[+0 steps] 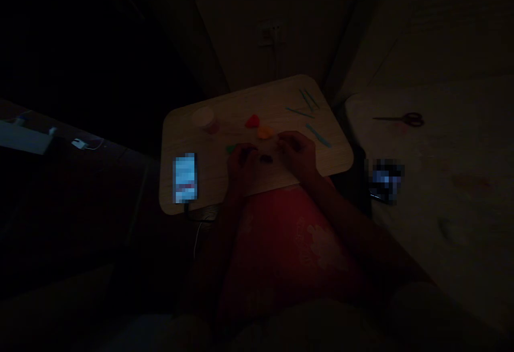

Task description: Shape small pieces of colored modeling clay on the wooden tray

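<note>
The scene is very dim. Over the small table, my left hand is closed with its fingers curled, beside a green piece. Facing it, my right hand has its thumb and fingers bent together near an orange lump. Whatever either hand holds is too dark to make out. A small dark lump lies between the hands. Touching the orange lump is a red lump, farther left. These soft-looking lumps resemble modelling clay. Blue-green strips lie right of my right hand.
A tub with a pale lid stands at the table's back left. A lit phone with a cable lies at the left front. Scissors and a second device rest on the pale surface at right. A wall socket is behind.
</note>
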### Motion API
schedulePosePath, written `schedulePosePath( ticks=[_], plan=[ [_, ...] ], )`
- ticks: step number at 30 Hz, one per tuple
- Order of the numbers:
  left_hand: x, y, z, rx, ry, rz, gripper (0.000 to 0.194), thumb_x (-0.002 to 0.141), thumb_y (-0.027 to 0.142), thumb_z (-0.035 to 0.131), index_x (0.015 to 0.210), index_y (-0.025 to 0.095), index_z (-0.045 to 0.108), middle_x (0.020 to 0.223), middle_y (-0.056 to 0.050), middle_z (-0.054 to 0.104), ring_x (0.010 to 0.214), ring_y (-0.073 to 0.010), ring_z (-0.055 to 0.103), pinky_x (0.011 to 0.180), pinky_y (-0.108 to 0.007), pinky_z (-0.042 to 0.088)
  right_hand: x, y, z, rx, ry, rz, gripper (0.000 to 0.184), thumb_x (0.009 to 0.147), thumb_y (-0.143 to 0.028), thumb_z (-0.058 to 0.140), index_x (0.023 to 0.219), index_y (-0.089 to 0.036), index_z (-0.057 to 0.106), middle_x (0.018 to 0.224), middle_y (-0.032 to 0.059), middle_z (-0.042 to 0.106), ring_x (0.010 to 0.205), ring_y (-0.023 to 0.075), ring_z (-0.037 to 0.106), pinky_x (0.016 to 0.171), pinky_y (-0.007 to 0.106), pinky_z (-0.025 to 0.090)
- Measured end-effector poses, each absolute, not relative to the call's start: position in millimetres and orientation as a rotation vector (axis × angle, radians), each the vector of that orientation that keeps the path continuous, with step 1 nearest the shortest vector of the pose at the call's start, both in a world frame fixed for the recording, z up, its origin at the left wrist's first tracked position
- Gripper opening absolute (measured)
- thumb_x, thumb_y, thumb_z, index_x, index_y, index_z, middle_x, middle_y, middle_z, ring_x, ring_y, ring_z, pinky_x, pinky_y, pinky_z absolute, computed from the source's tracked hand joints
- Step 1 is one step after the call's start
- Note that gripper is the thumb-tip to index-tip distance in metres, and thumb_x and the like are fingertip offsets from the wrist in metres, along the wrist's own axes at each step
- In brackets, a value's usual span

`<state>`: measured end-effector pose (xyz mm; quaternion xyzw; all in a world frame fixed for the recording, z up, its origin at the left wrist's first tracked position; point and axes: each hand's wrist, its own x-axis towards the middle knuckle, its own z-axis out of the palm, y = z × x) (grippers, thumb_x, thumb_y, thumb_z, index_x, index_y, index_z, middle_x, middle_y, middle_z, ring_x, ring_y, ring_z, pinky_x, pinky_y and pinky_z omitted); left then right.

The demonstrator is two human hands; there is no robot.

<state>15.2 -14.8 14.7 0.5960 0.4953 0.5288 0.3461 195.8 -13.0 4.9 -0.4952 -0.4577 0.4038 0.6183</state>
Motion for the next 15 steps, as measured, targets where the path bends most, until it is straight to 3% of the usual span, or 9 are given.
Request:
schedulePosePath(
  ticks=[7, 15],
  plan=[
    [15.7, -14.5, 16.0, 1.536, 1.319, 1.354, 0.034, 0.087, 0.054, 0.072, 0.093, 0.021, 0.069, 0.092, -0.006, 0.073, 0.086, -0.018, 0.069, 0.079, -0.029, 0.056, 197.5, -14.2, 5.0, -1.165, -1.093, 0.926, 0.018, 0.084, -0.036, 0.072, 0.096, -0.023, 0.077, 0.091, 0.0053, 0.079, 0.077, 0.0184, 0.074, 0.07, 0.032, 0.061],
    [16.0, -15.2, 15.4, 1.542, 1.303, 1.379, 0.03, 0.087, 0.05, 0.072, 0.092, 0.02, 0.07, 0.091, -0.005, 0.073, 0.086, -0.018, 0.069, 0.079, -0.029, 0.056, 197.2, -12.2, 1.8, -1.169, -1.075, 0.876, 0.016, 0.084, -0.037, 0.072, 0.085, -0.021, 0.069, 0.073, 0.0001, 0.069, 0.061, 0.0137, 0.063, 0.057, 0.027, 0.052]
  ],
)
